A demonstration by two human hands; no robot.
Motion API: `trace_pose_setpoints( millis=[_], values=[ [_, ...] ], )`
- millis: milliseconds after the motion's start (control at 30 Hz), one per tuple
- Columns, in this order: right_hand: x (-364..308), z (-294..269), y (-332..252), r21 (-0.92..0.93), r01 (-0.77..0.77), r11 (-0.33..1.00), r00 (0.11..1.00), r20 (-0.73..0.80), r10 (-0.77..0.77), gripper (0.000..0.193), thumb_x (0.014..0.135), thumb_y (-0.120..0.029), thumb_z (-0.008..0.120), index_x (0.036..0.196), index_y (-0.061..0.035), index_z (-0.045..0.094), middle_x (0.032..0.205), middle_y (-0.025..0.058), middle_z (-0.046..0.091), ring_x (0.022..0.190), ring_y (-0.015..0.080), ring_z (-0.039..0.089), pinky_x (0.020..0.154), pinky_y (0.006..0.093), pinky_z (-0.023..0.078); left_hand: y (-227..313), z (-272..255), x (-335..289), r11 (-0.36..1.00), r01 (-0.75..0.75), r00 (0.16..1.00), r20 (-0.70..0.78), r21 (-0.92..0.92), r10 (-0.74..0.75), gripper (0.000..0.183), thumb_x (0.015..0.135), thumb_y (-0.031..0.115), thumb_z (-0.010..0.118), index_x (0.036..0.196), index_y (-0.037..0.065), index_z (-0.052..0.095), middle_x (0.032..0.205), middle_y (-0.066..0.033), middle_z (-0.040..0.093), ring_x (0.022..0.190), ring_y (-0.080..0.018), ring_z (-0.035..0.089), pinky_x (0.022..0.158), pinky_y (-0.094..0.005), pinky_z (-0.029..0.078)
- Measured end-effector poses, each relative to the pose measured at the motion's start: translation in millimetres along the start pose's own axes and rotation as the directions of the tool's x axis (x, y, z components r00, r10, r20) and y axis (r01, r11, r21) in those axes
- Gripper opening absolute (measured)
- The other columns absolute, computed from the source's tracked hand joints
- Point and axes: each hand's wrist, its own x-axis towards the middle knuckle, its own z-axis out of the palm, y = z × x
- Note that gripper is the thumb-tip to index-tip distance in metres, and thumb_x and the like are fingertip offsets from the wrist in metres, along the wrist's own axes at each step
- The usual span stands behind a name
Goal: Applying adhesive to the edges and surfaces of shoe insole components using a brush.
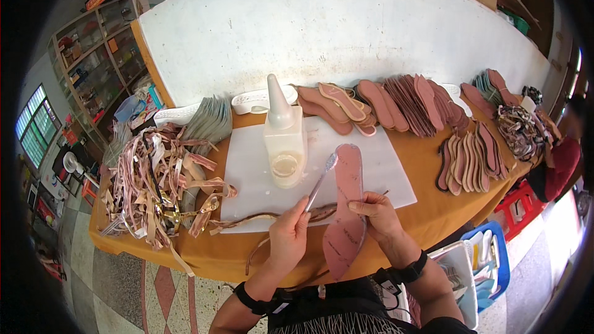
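Observation:
My left hand (289,235) is closed around the handle of a brush (319,187), whose whitish tip touches the heel end of a pinkish-brown shoe insole (347,242). My right hand (380,215) grips that insole by its narrow waist, thumb on the face turned up to me. The insole stands heel away, its wide toe end toward me, with faint markings on it. Beyond the brush is a cream plastic bottle (283,142) with a grey cone spout and a round opening low on its front, holding something pale. It rests on a white sheet (246,173).
Loose straps (158,179) lie heaped at the left, beside a fan of grey soles (212,125). Rows of brown insoles (411,105) line the back, with more insoles (471,159) and straps (521,131) at the right. Bins (493,253) stand below the table's right edge.

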Motion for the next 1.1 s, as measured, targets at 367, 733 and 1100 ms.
trace_pose_setpoints(
  millis=[367,733,1100],
  values=[
    [4,-1,3,0.007,-0.003,1.0,0.998,-0.06,0.003,0.006,0.073,-0.001,0.063,0.075,-0.0007,0.057,0.073,0.0056,0.058,0.064,0.0137,0.055,0.06,0.0255,0.045,1,-1,-16,0.999,0.021,0.997,0.07,0.04,-0.023,0.027,0.081,0.004,0.055,0.108,0.002,0.054,0.086,-0.0185,0.059,0.073,-0.0272,0.059,0.066,-0.0301,0.046],
    [10,-8,3,0.054,-0.012,0.998,0.994,-0.107,0.018,0.007,0.073,-0.002,0.063,0.077,-0.0007,0.056,0.073,0.0053,0.058,0.064,0.0146,0.055,0.061,0.0272,0.046,5,-7,-34,0.995,0.003,0.988,0.151,0.095,-0.017,0.03,0.079,0.004,0.056,0.109,0.004,0.054,0.08,-0.0147,0.058,0.064,-0.0251,0.056,0.058,-0.0304,0.045],
    [18,-13,-6,0.071,-0.022,0.997,0.992,-0.126,0.031,0.008,0.074,-0.003,0.062,0.078,-0.0004,0.055,0.075,0.0058,0.058,0.066,0.0161,0.056,0.062,0.0277,0.047,1,-29,-29,0.981,-0.139,0.97,0.217,0.134,0.108,0.03,0.079,0.006,0.056,0.109,0.007,0.055,0.067,-0.0103,0.054,0.056,-0.0239,0.051,0.053,-0.0314,0.043]
  ],
)
